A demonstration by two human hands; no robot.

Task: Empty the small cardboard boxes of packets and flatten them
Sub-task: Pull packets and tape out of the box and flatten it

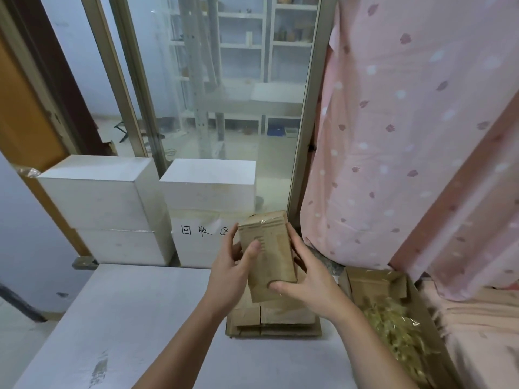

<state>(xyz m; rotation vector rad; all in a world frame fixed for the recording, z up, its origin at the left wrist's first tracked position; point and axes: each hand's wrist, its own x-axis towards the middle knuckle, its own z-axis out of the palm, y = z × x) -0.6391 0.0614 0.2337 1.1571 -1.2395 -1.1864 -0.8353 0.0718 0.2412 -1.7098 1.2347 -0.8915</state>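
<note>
A: Where's the box [269,254]?

B: Above the bench [134,318], over flattened ones [276,318]. Left hand [233,272] grips its side, right hand [306,287] its lower corner, both curled round it.

A: Handling?

B: Light, thin card (probably crushes easily); hold the edges. Its print is blurred. The white box [202,240] reads "回收区".

The box [268,254] at centre is plain brown cardboard with faint darker print and a glossy strip of clear tape. The table [134,318] at lower left is pale grey-white. White blocks [106,203] sit at middle left. The curtain [407,130] at right is pink, dotted white and mauve. Straw-yellow shreds [398,327] fill the brown carton [421,293] at lower right.
</note>
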